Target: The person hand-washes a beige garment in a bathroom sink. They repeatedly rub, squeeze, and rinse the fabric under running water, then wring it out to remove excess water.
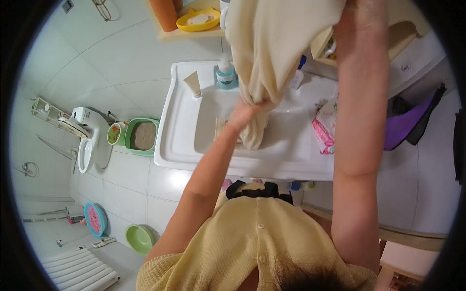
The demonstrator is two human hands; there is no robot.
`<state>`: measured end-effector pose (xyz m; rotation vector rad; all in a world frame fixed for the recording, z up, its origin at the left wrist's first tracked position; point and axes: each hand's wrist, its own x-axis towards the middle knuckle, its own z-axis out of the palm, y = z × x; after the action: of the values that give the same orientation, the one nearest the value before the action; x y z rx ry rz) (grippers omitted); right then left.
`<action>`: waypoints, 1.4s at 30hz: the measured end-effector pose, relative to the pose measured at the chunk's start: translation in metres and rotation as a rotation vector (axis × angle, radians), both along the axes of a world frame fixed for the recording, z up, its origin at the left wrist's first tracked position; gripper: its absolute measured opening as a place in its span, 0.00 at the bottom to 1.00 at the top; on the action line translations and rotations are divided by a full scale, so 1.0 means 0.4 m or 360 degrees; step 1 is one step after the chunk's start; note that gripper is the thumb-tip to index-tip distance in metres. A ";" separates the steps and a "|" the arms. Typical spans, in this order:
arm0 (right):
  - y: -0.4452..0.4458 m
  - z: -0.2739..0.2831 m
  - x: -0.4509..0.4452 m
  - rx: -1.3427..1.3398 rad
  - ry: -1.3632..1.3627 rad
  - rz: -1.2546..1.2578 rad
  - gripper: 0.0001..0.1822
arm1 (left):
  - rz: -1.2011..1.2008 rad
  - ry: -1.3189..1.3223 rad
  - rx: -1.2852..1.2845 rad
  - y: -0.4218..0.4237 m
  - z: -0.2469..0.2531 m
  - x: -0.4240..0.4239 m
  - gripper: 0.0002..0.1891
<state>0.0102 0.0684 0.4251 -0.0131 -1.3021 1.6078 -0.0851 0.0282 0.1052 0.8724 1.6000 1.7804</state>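
Observation:
A wet-looking cream cloth (pixel 280 43), perhaps a garment, is stretched upward over the white washbasin (pixel 298 160). My left hand (pixel 247 112) grips it around its bunched middle, just above the bowl. Below that hand, the rest of the cloth hangs in folds into the basin. My right hand (pixel 360 14) is raised at the top edge of the view, against the cloth's upper end. It is blurred and partly cut off, so its fingers are hard to make out. The cloth hides part of the basin's back rim and the tap area.
A blue pump bottle (pixel 226 75) and a cream tube (pixel 193 83) stand on the basin's back left. A pink-and-white packet (pixel 325 127) lies at its right. Above, a wooden shelf (pixel 193 35) holds a yellow soap dish (pixel 198 20). A green litter tray (pixel 127 135) adjoins the basin's left end.

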 end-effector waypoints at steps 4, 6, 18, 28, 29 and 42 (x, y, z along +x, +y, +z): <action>0.224 -0.087 0.070 -0.0612 -0.0140 -0.0446 0.24 | 0.0216 -0.0468 0.0138 -0.155 0.026 -0.135 0.24; 0.338 -0.345 0.098 -0.0769 -0.0300 -0.0252 0.21 | 0.0378 -0.0524 0.0320 -0.258 0.053 -0.181 0.23; 0.435 -1.449 0.291 0.0030 -0.2446 -0.0417 0.33 | 0.0401 0.1733 -0.2160 -0.167 -0.014 -0.297 0.31; 0.344 -1.312 0.095 0.2216 -0.2321 0.0362 0.40 | -0.0236 0.1981 -0.1255 0.043 -0.508 -0.031 0.29; 0.370 -1.323 0.085 0.2357 -0.2418 0.0352 0.39 | -0.0208 0.1868 -0.1314 0.040 -0.539 -0.047 0.29; 0.319 -1.407 0.026 0.0277 -0.2013 0.0128 0.14 | -0.0221 0.0495 -0.1315 0.159 -0.517 -0.195 0.21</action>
<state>0.0206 0.1962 -0.1378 -1.0160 -2.3826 1.5319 -0.1631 0.0916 -0.1017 0.8271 2.1524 0.7610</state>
